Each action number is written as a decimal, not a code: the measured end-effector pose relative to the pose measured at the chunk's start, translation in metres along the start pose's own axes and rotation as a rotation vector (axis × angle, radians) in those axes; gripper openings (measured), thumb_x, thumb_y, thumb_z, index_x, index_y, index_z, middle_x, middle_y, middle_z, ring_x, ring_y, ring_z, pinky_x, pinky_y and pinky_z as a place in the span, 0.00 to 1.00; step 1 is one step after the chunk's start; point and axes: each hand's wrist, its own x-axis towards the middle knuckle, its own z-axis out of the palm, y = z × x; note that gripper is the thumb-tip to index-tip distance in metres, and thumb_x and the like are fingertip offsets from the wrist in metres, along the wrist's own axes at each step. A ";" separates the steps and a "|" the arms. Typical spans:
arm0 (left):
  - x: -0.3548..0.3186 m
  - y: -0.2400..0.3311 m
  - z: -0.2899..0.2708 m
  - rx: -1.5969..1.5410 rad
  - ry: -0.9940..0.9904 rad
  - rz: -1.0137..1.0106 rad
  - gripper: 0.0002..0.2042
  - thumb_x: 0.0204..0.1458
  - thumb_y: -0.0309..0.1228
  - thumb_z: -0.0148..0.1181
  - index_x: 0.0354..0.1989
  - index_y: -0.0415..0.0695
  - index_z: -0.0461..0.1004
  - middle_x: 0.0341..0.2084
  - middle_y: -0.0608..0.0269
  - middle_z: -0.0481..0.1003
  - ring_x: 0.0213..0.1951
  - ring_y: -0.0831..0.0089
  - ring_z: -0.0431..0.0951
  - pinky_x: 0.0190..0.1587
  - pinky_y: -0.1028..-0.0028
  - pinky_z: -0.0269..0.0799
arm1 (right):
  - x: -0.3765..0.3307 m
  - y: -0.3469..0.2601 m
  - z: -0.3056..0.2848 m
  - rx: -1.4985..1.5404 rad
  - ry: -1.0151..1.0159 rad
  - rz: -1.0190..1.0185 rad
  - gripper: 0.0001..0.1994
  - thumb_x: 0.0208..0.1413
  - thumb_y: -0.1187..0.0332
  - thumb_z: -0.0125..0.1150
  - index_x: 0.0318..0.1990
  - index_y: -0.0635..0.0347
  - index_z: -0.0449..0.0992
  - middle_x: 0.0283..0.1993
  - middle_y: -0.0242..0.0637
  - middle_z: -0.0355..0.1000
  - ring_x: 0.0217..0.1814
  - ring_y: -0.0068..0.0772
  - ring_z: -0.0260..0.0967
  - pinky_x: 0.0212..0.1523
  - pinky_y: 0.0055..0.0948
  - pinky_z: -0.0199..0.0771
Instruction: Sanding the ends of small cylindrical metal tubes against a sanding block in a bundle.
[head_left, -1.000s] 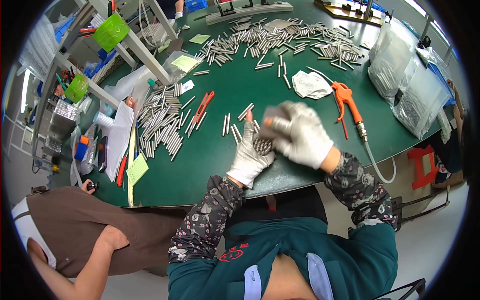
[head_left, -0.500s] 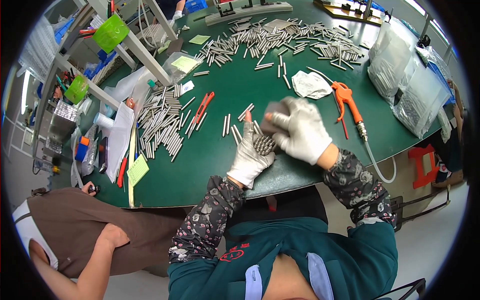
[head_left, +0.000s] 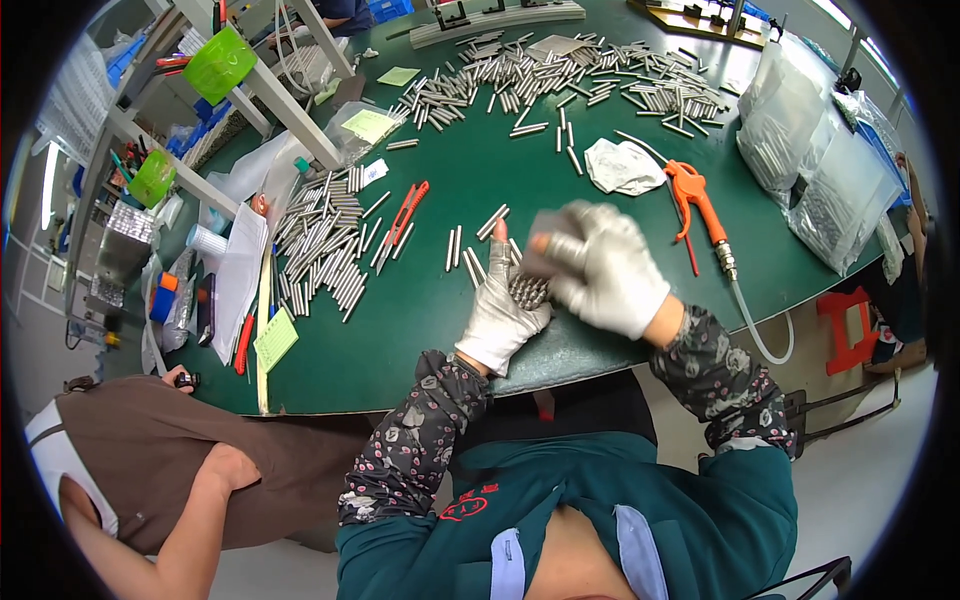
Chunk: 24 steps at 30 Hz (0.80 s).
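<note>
Left hand (head_left: 500, 315) grips a bundle of metal rods (head_left: 527, 291) at the green surface's (head_left: 450, 300) near edge; right hand (head_left: 603, 268), blurred, closes over them. Loosen up and rods could roll off!

White gloves cover both hands (head_left: 560, 285); floral dark sleeves, seemingly teal shirt.

metal rods (head_left: 527, 291) | short, silvery, bundled | held upright, seemingly, at green table's near edge

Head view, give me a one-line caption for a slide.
Gloved left hand cradles a bundle of metal rods under the right hand, over a green table.
</note>
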 end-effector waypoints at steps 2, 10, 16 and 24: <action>0.002 0.010 -0.001 0.216 0.018 -0.253 0.52 0.36 0.20 0.64 0.64 0.59 0.31 0.36 0.64 0.69 0.36 0.75 0.71 0.40 0.77 0.71 | 0.005 0.022 -0.007 -0.238 0.056 0.264 0.19 0.35 0.62 0.58 0.40 0.48 0.75 0.43 0.47 0.64 0.42 0.47 0.63 0.43 0.39 0.62; 0.003 0.003 -0.002 0.217 -0.040 -0.306 0.52 0.35 0.17 0.62 0.64 0.56 0.30 0.35 0.64 0.70 0.37 0.76 0.72 0.41 0.79 0.70 | -0.007 0.015 -0.011 -0.204 0.083 0.261 0.18 0.36 0.63 0.58 0.39 0.51 0.75 0.44 0.49 0.64 0.43 0.47 0.62 0.43 0.41 0.62; 0.002 0.011 0.001 -0.181 0.035 -0.226 0.48 0.37 0.17 0.56 0.64 0.53 0.30 0.21 0.72 0.68 0.24 0.83 0.69 0.33 0.83 0.67 | -0.014 0.004 -0.004 -0.008 0.009 0.153 0.20 0.35 0.62 0.59 0.41 0.50 0.75 0.44 0.51 0.64 0.45 0.48 0.62 0.45 0.40 0.63; 0.002 0.001 -0.001 0.033 0.028 -0.174 0.47 0.36 0.17 0.57 0.64 0.51 0.33 0.16 0.75 0.63 0.21 0.84 0.65 0.31 0.83 0.66 | -0.025 0.010 -0.003 -0.085 -0.029 0.242 0.21 0.37 0.61 0.60 0.44 0.50 0.73 0.49 0.50 0.61 0.48 0.47 0.60 0.48 0.41 0.61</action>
